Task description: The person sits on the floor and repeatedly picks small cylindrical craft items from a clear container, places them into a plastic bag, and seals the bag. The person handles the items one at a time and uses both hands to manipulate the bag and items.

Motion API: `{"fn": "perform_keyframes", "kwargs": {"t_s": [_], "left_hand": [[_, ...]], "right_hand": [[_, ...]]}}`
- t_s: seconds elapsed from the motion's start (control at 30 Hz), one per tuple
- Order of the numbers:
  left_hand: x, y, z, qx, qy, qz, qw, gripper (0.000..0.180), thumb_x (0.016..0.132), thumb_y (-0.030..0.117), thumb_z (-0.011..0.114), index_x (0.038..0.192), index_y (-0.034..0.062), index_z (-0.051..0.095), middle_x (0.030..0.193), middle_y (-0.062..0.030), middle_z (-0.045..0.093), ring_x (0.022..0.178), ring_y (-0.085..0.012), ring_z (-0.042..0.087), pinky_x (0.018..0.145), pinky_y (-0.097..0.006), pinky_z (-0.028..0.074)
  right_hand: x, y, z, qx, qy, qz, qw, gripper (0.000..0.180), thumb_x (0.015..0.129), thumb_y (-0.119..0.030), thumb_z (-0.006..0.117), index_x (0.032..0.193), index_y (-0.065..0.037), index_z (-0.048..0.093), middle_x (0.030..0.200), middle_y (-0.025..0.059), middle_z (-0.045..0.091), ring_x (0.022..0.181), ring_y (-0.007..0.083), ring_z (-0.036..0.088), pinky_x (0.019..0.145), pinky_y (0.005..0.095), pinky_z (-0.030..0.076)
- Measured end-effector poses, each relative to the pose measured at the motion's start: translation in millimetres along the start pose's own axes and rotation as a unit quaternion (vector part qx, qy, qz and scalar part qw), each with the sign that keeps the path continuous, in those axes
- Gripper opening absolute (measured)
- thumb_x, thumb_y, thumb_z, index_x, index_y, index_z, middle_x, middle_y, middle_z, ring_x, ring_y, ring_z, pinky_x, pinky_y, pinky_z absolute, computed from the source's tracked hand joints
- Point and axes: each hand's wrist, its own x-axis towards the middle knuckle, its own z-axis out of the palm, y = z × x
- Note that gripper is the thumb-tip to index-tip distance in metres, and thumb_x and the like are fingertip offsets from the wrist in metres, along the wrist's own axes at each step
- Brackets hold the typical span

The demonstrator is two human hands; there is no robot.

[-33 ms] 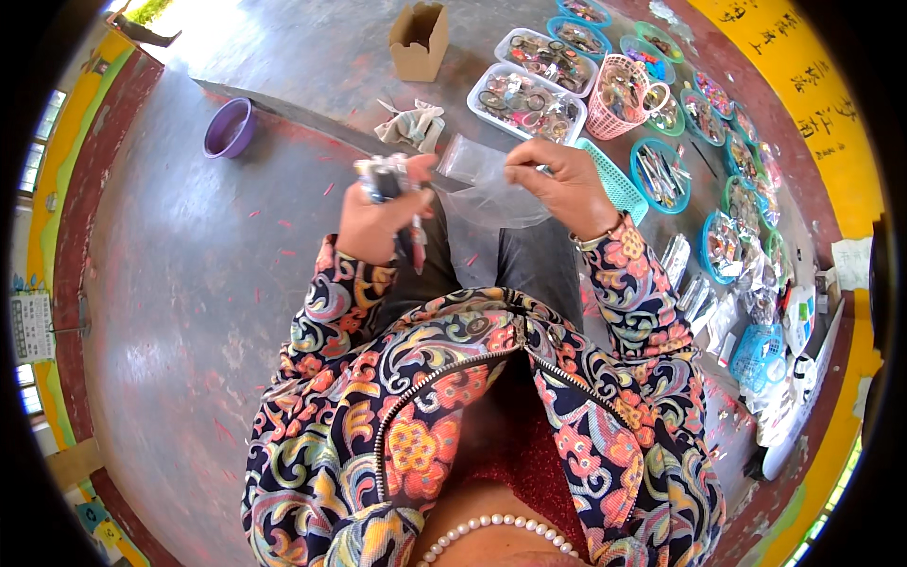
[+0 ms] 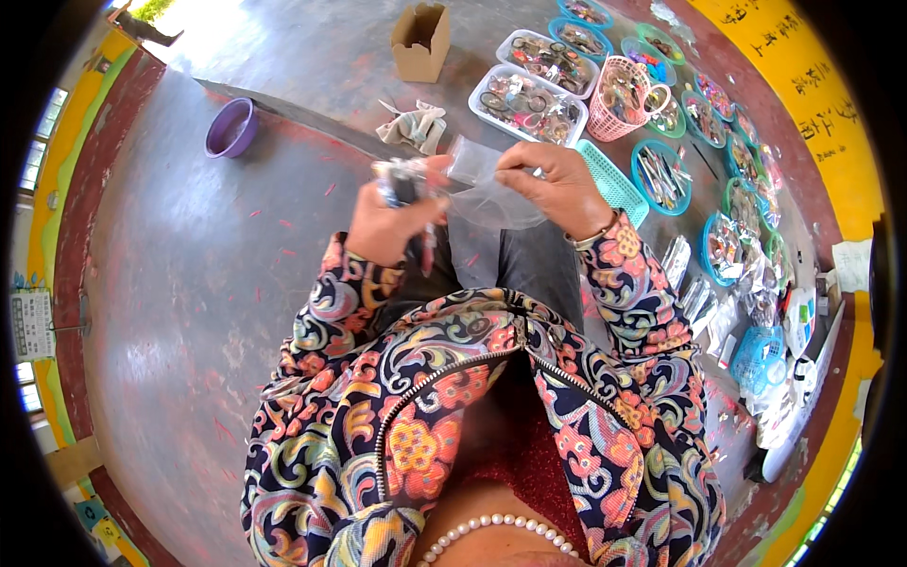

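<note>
My left hand is closed round a bundle of small slim items, silvery, dark and reddish, too blurred to name. Thumb and fingers of my right hand pinch the edge of a clear plastic bag. The bag hangs between my two hands, above my lap, with its near end close to the bundle. A small shiny bit shows at the fingers of my right hand, but I cannot make it out.
Beyond my right hand lie a turquoise basket, white trays of small goods, a pink basket and several coloured bowls. A crumpled cloth, a cardboard box and a purple basin are farther off.
My left hand has shifted slightly right with the bundle, toward the bag. My right hand has moved slightly left, still pinching the bag.
</note>
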Motion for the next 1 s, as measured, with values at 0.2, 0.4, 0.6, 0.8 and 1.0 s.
{"fn": "perform_keyframes", "kwargs": {"t_s": [0.2,0.4,0.6,0.8,1.0], "left_hand": [[0.4,-8.8,18.7,0.099,-0.071,-0.027,0.992,0.028,0.071,-0.001,0.061,0.099,0.0012,0.058,0.071,0.0001,0.055,0.066,-0.0081,0.054,0.059,-0.023,0.044],[2.1,-11.3,2.6,-0.057,0.045,-0.02,0.997,0.026,0.073,0.003,0.061,0.1,0.0019,0.06,0.077,-0.0033,0.057,0.068,-0.0127,0.056,0.058,-0.025,0.044],[4.2,-11.1,-3.0,-0.114,0.07,-0.047,0.99,0.03,0.072,-0.003,0.057,0.102,-0.0022,0.054,0.099,-0.0105,0.058,0.071,-0.0166,0.055,0.066,-0.03,0.047],[2.4,-14.0,-3.6,-0.108,0.053,-0.052,0.991,0.029,0.072,-0.003,0.057,0.101,-0.002,0.054,0.097,-0.0107,0.058,0.072,-0.0169,0.055,0.066,-0.031,0.047],[4.3,-22.5,-9.9,-0.124,0.068,-0.047,0.989,0.027,0.072,-0.002,0.058,0.099,-0.0027,0.055,0.093,-0.0121,0.057,0.07,-0.0177,0.055,0.065,-0.032,0.047]], "right_hand": [[13.2,-12.9,13.6,0.048,-0.037,0.038,0.997,0.008,0.081,-0.007,0.059,0.085,-0.001,0.062,0.079,0.0039,0.06,0.071,0.009,0.054,0.062,0.0225,0.043],[-8.5,16.8,-6.0,0.115,0.162,0.097,0.975,0.017,0.084,-0.017,0.058,0.091,-0.002,0.06,0.083,0.0018,0.061,0.071,0.0078,0.055,0.063,0.0213,0.043],[-29.0,6.3,12.2,-0.108,0.156,0.021,0.982,0.027,0.074,-0.023,0.069,0.09,-0.003,0.06,0.078,0.005,0.062,0.069,0.0153,0.058,0.065,0.0256,0.045],[-28.7,10.3,19.5,-0.1,0.14,-0.008,0.985,0.012,0.079,-0.013,0.062,0.081,-0.003,0.058,0.071,0.0071,0.057,0.064,0.0175,0.055,0.058,0.0279,0.042],[-29.4,13.9,12.1,0.025,0.12,0.05,0.991,0.01,0.083,-0.014,0.06,0.082,-0.004,0.058,0.074,0.0024,0.059,0.068,0.0114,0.054,0.06,0.0244,0.042]]}}
